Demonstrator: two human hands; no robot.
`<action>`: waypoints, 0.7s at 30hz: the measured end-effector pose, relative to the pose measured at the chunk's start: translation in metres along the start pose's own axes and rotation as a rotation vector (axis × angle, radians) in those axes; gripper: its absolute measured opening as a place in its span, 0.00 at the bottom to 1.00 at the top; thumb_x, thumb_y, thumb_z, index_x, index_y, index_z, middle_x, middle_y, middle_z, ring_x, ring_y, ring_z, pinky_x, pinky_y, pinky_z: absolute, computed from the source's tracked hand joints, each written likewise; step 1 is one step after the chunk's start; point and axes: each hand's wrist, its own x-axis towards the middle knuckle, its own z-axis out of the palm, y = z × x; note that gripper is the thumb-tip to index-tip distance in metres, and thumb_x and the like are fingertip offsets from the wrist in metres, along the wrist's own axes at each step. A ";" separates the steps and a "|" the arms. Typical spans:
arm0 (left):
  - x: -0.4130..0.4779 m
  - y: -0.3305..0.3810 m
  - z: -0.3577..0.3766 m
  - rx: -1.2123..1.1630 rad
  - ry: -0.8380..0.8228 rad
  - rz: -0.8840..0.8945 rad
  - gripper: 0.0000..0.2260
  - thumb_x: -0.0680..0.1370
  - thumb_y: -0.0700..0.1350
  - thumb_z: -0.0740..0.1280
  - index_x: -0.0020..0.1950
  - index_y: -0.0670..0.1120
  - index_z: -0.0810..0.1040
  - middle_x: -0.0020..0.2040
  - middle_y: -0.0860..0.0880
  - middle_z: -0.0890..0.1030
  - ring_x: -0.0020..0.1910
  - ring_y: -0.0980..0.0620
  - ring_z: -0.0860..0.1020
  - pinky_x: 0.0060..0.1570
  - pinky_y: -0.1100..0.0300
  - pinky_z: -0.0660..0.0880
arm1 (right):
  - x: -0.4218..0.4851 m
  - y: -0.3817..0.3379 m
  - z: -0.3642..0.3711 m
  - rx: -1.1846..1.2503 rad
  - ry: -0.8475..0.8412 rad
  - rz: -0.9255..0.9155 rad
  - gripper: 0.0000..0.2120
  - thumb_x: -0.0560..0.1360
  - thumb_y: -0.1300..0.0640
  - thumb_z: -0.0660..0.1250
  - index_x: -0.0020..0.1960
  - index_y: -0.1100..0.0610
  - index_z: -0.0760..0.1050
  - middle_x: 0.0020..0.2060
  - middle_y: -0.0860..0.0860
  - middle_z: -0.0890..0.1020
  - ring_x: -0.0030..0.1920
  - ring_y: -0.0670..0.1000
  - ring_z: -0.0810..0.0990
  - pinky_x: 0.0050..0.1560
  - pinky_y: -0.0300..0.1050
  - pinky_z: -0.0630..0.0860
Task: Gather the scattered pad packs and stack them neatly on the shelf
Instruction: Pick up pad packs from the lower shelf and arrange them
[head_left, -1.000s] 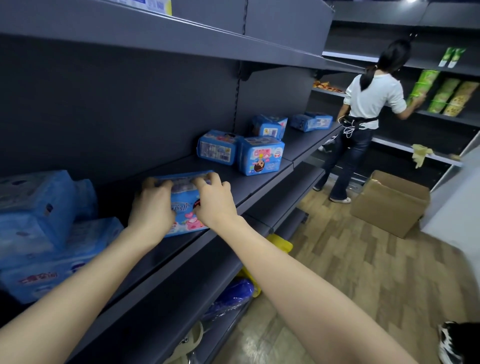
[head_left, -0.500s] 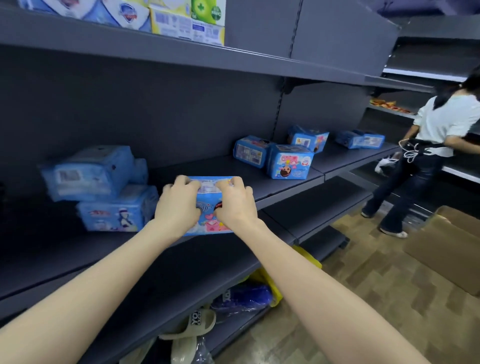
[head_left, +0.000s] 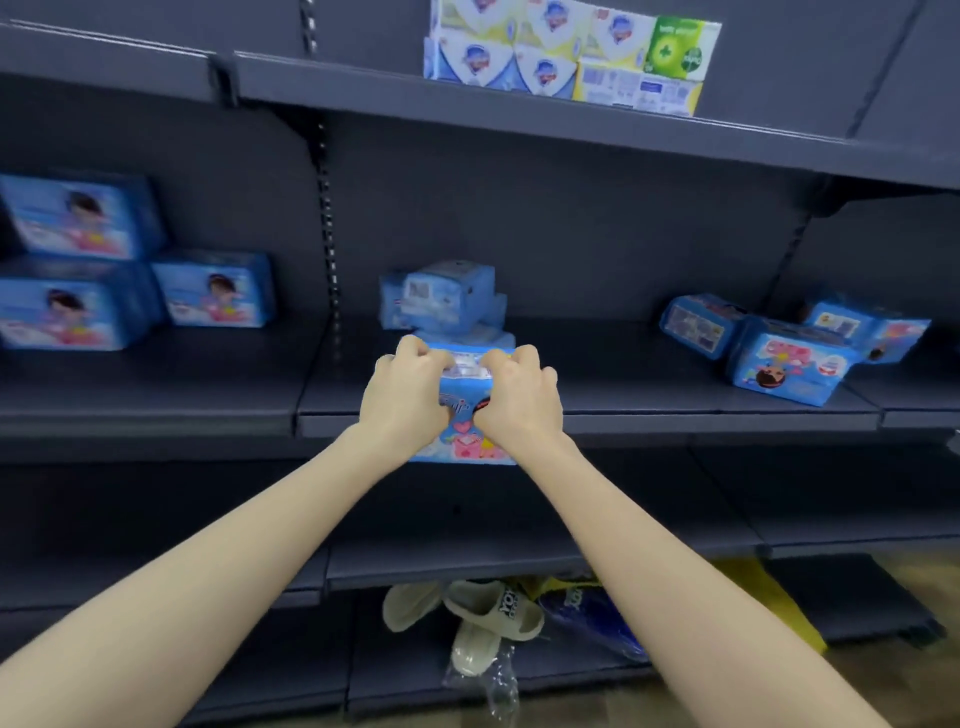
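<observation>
Grips one pad pack (head_left: 464, 440) from both sides, centre of scene, at the near edge of the middle shelf (head_left: 623, 374). Curls left hand (head_left: 402, 395) round the pack's left end, fingers hooked over its top edge. Curls right hand (head_left: 519, 400) round the right end the same way, knuckles close to the left hand's over the clear top wrap. Holds the pack upright, printed face toward the camera, lower edge showing below the shelf lip. Cannot tell whether it touches the shelf.

Just beyond the held pack, on the same shelf: small pile of blue packs (head_left: 441, 299), the upper one label side out, slightly askew.

Far left, past the slotted upright (head_left: 328, 234): left group of three packs (head_left: 67, 312), two stacked, a third standing just beside them on the right. Blurred.

Right, well apart from the hands: scattered right group of three packs (head_left: 787, 369), turned at different angles, touching or nearly so.

Top shelf, right of centre: soap boxes (head_left: 566, 57), white, blue, yellow and green.

Bottom shelf, near: pale sandals (head_left: 488, 618), one over the other; blue bag (head_left: 592, 613) just right of them; crumpled clear wrapper (head_left: 488, 686) below.
</observation>
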 end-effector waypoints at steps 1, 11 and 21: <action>-0.005 -0.008 -0.005 0.005 0.011 -0.025 0.22 0.73 0.42 0.71 0.66 0.45 0.72 0.62 0.46 0.69 0.56 0.42 0.72 0.48 0.57 0.70 | -0.001 -0.009 0.004 0.003 -0.011 -0.025 0.23 0.73 0.64 0.65 0.66 0.55 0.67 0.62 0.54 0.65 0.56 0.57 0.66 0.44 0.43 0.67; -0.055 -0.090 -0.061 0.117 0.108 -0.265 0.22 0.73 0.45 0.70 0.66 0.47 0.71 0.63 0.47 0.68 0.55 0.44 0.72 0.47 0.53 0.74 | -0.011 -0.108 0.042 0.052 -0.119 -0.260 0.24 0.72 0.64 0.65 0.67 0.55 0.66 0.63 0.55 0.65 0.57 0.58 0.65 0.44 0.44 0.66; -0.051 -0.156 -0.086 0.098 0.128 -0.305 0.21 0.74 0.45 0.69 0.67 0.47 0.71 0.63 0.47 0.68 0.54 0.45 0.73 0.44 0.55 0.73 | 0.007 -0.173 0.071 0.014 -0.130 -0.296 0.24 0.72 0.64 0.65 0.67 0.54 0.66 0.64 0.54 0.65 0.58 0.58 0.66 0.42 0.43 0.67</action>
